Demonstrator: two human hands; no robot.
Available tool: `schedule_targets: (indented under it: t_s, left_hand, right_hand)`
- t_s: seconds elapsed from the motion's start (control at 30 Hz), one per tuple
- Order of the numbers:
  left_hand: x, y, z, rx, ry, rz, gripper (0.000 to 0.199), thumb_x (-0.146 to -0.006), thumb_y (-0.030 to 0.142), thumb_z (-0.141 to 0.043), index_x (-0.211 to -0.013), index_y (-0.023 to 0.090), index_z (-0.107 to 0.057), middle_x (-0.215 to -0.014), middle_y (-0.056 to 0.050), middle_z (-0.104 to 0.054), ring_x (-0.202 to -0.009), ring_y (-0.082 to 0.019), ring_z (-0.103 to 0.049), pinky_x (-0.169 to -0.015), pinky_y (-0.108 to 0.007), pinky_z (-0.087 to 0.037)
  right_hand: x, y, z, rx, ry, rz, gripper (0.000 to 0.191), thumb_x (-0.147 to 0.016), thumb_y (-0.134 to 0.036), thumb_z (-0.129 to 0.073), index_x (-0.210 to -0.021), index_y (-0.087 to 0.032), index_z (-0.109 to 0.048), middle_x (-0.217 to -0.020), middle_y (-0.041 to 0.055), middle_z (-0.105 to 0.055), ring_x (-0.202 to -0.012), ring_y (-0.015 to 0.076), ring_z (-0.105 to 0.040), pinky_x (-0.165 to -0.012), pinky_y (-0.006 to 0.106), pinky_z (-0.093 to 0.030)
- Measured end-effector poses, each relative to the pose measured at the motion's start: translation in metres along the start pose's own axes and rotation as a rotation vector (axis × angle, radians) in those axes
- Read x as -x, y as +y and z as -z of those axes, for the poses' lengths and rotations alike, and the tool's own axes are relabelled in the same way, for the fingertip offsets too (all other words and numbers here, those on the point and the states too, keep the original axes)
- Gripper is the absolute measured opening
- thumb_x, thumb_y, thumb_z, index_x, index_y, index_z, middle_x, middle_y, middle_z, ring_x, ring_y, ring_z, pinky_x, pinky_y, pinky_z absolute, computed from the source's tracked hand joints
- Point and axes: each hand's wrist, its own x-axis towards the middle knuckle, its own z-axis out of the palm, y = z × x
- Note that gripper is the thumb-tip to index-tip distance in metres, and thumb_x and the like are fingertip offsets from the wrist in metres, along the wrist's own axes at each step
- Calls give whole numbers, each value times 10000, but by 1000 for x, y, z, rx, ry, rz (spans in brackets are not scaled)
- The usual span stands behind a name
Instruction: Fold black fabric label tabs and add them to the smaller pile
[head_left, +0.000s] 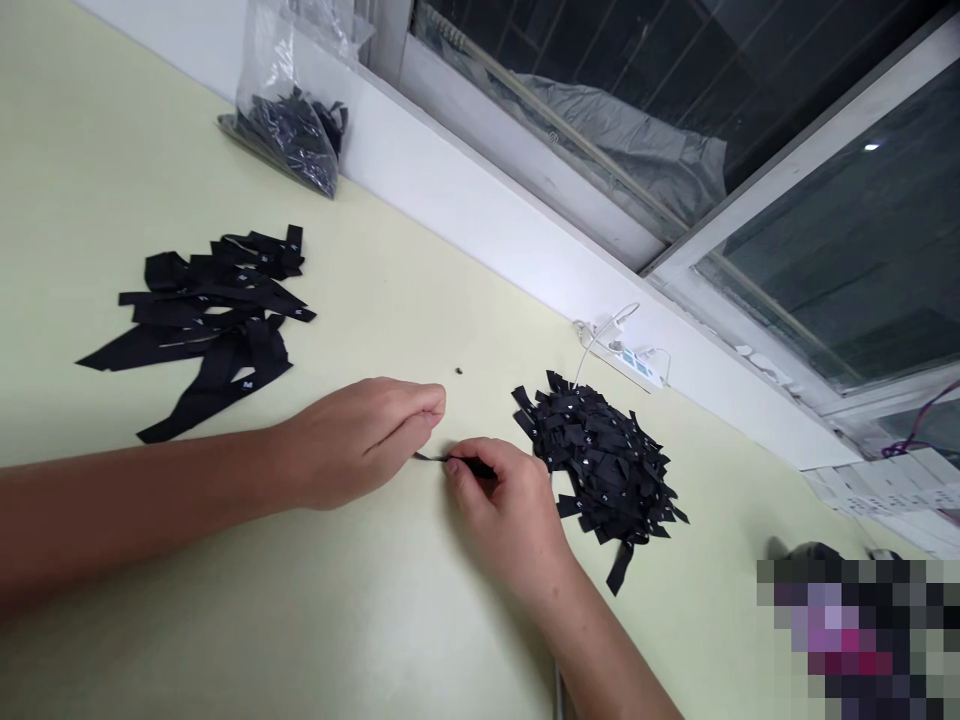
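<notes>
A black fabric strip [480, 466] is pinched between the thumb and fingers of my right hand [506, 505], low over the table. Its thin edge runs left toward my left hand [375, 440], whose fingers are closed around the other end; most of that end is hidden by the hand. Close by on the right lies a dense heap of short black fabric strips [600, 450] with small white marks. Farther left, longer black strips [217, 310] with white letter marks lie in a looser pile.
A clear plastic bag [289, 130] with black pieces inside stands against the white wall ledge. A power strip [637, 362] with white cables sits along the ledge behind the heap. White boxes [892, 485] are at the right, and a pixelated patch covers the lower right corner.
</notes>
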Motion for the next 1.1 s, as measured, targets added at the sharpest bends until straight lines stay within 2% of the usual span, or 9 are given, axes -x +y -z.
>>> schedule_targets:
  t_s: [0.13,0.27,0.4,0.53,0.67,0.77,0.87,1.0,1.1]
  left_hand:
    - [-2,-2,-2,-12,58,36,307,-1033,267,-308,-764,205,-442,-658,26,-491,-592,-135,-449,-580,-284,-345]
    - [-2,-7,-7,26,126,-67,296,-1044,255,-350,-1029,183,-637,-952,-27,-630,-829,-148,-587,-754,-274,-442]
    - [-3,-11,-11,65,185,-111,320,-1043,246,-404,-1168,203,-695,-1038,-43,-621,-801,-120,-590,-732,-247,-462]
    - [-3,-8,-10,113,247,-105,224,-1019,267,-508,-1136,194,-684,-962,-22,-660,-723,-104,-572,-657,-224,-453]
    - [-3,-4,-8,110,236,-154,118,-988,273,-592,-943,201,-676,-854,10,-663,-682,-96,-541,-632,-214,-439]
    - [-1,-4,-9,91,232,-251,122,-977,236,-600,-920,220,-707,-1031,-23,-692,-935,-140,-622,-764,-227,-486]
    - [0,-5,-11,128,212,-247,113,-966,228,-615,-940,226,-725,-1205,-48,-680,-1116,-184,-616,-818,-243,-511]
    - [-1,-1,-12,297,127,-183,90,-949,185,-623,-934,196,-712,-969,-24,-719,-900,-135,-660,-787,-235,-527]
    - [-2,3,-12,404,172,-62,45,-909,181,-666,-879,170,-699,-883,-9,-707,-821,-117,-654,-766,-232,-529]
  right_hand:
    - [-1,2,1,-15,13,-4,204,-867,-104,-639,-928,-228,-790,-844,27,-731,-730,155,-672,-660,274,-528]
    - [-2,3,2,-70,22,-28,197,-874,-120,-655,-929,-236,-804,-894,40,-711,-785,152,-680,-698,270,-543]
    - [-3,5,5,-111,48,-47,162,-887,-169,-656,-919,-238,-799,-948,53,-710,-867,173,-680,-753,293,-545]
    - [-4,5,7,-220,78,-107,121,-909,-226,-642,-916,-222,-763,-915,36,-729,-838,171,-664,-673,273,-512]
    - [-4,2,9,-358,84,-164,122,-931,-293,-634,-901,-211,-719,-811,7,-700,-721,145,-606,-622,259,-467]
    - [-3,0,9,-418,71,-141,124,-939,-306,-636,-907,-207,-703,-816,6,-691,-713,137,-577,-634,261,-451]
    - [-3,-1,9,-454,42,-133,134,-947,-321,-638,-940,-206,-708,-841,10,-690,-712,134,-555,-643,267,-436]
    - [-2,3,8,-566,-9,-168,172,-942,-373,-663,-949,-213,-729,-806,1,-655,-745,144,-555,-696,274,-447]
    - [-1,10,9,-673,-33,-263,223,-940,-436,-679,-1017,-237,-744,-812,-2,-650,-749,145,-559,-733,283,-461]
